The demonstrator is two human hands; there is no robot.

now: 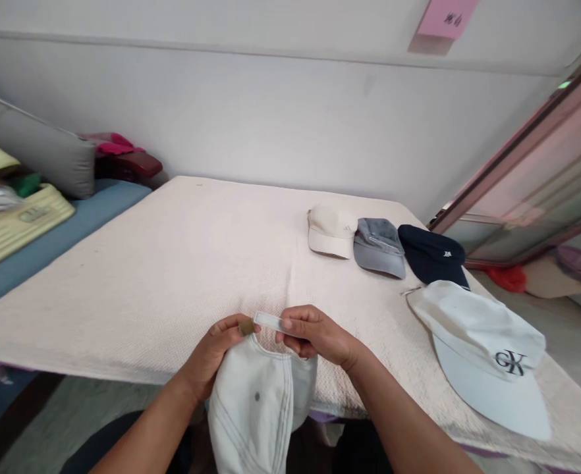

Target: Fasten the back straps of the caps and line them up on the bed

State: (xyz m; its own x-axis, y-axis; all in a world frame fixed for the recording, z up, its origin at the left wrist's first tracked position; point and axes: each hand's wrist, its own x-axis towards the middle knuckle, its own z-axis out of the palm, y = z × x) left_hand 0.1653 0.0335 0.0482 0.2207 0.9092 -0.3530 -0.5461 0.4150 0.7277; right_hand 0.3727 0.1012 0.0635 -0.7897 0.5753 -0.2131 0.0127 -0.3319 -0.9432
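Note:
A white cap [253,401] hangs at the near edge of the pale table cover, its back opening facing up. My left hand [216,349] pinches the brass-coloured buckle end of its back strap. The strap's light fabric end [269,321] is between the fingers of my right hand [315,332], with the strap stretched between both hands. To the right lie a cream cap [331,230], a grey cap [379,247], a navy cap [433,253] and a larger white cap with black letters [483,342], all resting on the cover.
The pale cover [172,263] runs back to a white wall [271,118]. At the left are a grey cushion [38,145] and a yellow folded item [28,217] on blue fabric. A pink note [447,18] is on the wall; a framed glass panel [542,178] stands right.

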